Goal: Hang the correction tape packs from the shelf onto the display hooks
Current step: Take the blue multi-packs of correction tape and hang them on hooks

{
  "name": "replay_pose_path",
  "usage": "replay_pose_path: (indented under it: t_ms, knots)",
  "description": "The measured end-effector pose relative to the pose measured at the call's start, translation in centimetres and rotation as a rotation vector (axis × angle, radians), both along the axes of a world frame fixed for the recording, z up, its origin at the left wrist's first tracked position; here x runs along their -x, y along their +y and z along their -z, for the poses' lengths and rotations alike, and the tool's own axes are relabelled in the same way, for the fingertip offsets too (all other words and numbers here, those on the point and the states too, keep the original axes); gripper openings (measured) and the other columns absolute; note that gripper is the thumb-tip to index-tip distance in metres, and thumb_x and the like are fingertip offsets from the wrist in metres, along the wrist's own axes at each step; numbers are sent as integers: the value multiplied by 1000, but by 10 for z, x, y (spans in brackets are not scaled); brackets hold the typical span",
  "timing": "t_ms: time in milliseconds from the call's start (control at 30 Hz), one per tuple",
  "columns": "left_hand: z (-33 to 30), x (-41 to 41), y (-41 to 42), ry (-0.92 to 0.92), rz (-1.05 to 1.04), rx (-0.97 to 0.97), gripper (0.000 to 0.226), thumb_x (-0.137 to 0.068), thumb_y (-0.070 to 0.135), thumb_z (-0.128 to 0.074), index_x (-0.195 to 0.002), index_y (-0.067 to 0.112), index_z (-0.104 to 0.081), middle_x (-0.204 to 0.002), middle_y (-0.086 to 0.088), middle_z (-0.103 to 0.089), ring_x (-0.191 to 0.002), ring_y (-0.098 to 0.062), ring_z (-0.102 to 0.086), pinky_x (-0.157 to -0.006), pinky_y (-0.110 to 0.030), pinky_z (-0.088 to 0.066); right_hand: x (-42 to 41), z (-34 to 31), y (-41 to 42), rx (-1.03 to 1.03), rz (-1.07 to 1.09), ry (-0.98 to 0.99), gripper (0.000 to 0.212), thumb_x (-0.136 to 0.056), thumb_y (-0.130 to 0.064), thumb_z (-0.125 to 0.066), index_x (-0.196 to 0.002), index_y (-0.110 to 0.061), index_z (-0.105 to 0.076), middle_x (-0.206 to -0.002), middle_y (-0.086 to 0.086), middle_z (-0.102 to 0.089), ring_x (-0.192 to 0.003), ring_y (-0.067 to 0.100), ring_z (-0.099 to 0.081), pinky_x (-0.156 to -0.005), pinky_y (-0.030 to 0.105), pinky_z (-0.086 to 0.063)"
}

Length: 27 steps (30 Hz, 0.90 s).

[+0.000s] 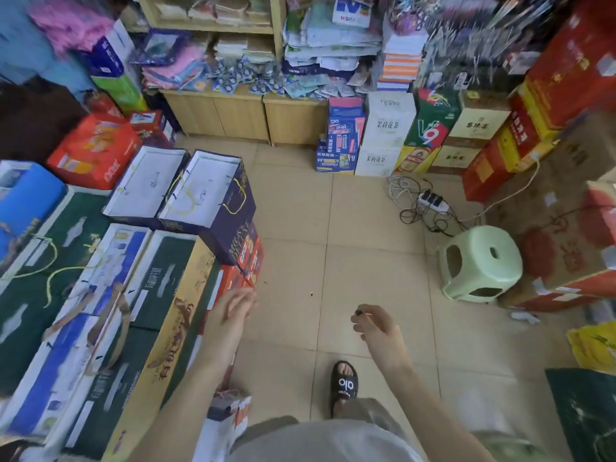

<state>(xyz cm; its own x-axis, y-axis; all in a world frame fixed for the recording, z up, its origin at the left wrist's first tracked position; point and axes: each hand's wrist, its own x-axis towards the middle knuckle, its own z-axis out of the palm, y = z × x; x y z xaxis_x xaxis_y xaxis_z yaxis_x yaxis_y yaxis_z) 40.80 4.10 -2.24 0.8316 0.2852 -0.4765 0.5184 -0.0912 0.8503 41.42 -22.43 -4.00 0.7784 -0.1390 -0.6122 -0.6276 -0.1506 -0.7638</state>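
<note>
Shelf (243, 95): our correction tape packs (233, 82) lie heaped there, well ahead.
Left hand (238, 303): loose, holding nothing.
Right hand (375, 323): pinching something small and dark.
Risk: we judge the cables (413, 208) could trip us walking over.

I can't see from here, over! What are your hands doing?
Left hand open, empty. Right hand pinching something small, dark. Correction tape packs on shelf ahead. Floor path clear.
</note>
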Motion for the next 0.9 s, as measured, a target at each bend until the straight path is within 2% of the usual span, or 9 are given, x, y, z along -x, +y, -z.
replay_pose_path:
  t_ms: [67, 133, 233, 300, 367, 500, 667, 767, 900]
  knots:
    - [-2, -25, -12, 0, -67, 23, 20, -98, 27, -64, -117, 22, -67, -120, 4, -72, -112, -13, -69, -95, -28, -52, -39, -1, -7, -7, -35, -15, 11, -102, -14, -59, -110, -18, -66, -103, 7, -73, -100, 23, -68, -97, 41, -50]
    - [0, -49, -21, 5, -105, 33, 21, -98, 24, -64, -118, 17, -66, -119, 1, -72, -111, -14, -69, -90, -22, -52, -80, -3, -11, -17, -58, -28, 11, -101, -12, -59, -107, -20, -65, -103, 8, -72, -96, 22, -67, -88, 37, -49]
    - [-3, -82, -27, 14, -140, 38, 22, -100, 22, -63, -120, 12, -65, -114, 0, -73, -103, -8, -71, -85, -15, -53, -139, -9, -9, -21, -83, -50, 12, -101, -12, -59, -104, -22, -65, -99, 8, -72, -93, 21, -66, -84, 34, -46]
    - [-2, -109, -26, 18, -191, 53, 20, -101, 17, -61, -118, 9, -66, -112, -2, -73, -99, -8, -71, -95, -24, -54, -177, -13, -2, -32, -104, -60, 12, -101, -11, -60, -102, -22, -65, -97, 7, -71, -92, 20, -66, -85, 34, -46]
    - [1, -141, -19, 28, -221, 72, 19, -100, 15, -61, -117, 7, -66, -110, -6, -72, -98, -12, -71, -95, -28, -54, -215, -14, 9, -41, -111, -62, 12, -100, -10, -61, -101, -21, -65, -93, 5, -70, -89, 20, -65, -84, 33, -46]
    - [7, -214, 7, 27, -255, 43, 20, -88, 34, -72, -104, 23, -74, -101, 0, -77, -101, -21, -73, -100, -42, -54, -292, -9, 41, -47, -131, -58, 12, -98, -12, -62, -99, -23, -66, -92, 2, -70, -90, 19, -65, -88, 34, -47]
    - [17, -323, 57, 36, -205, 46, 35, -73, 55, -67, -100, 35, -74, -107, 4, -76, -107, -21, -71, -102, -48, -52, -383, 0, 85, -50, -121, -42, 12, -100, -12, -61, -102, -22, -65, -95, 4, -71, -94, 21, -65, -93, 36, -47]
    - [13, -388, 82, 12, -186, 14, 26, -82, 40, -68, -103, 27, -75, -108, 2, -76, -108, -21, -71, -105, -48, -51, -429, 2, 101, -23, -116, -36, 13, -101, -14, -61, -101, -26, -66, -99, 6, -74, -100, 24, -67, -99, 44, -50]
    - [2, -474, 102, -3, -206, 24, 28, -82, 29, -68, -104, 13, -72, -108, -12, -74, -103, -31, -71, -100, -52, -52, -489, 3, 108, 11, -114, -20, 13, -101, -18, -60, -102, -29, -66, -102, 7, -74, -105, 28, -68, -101, 47, -50]
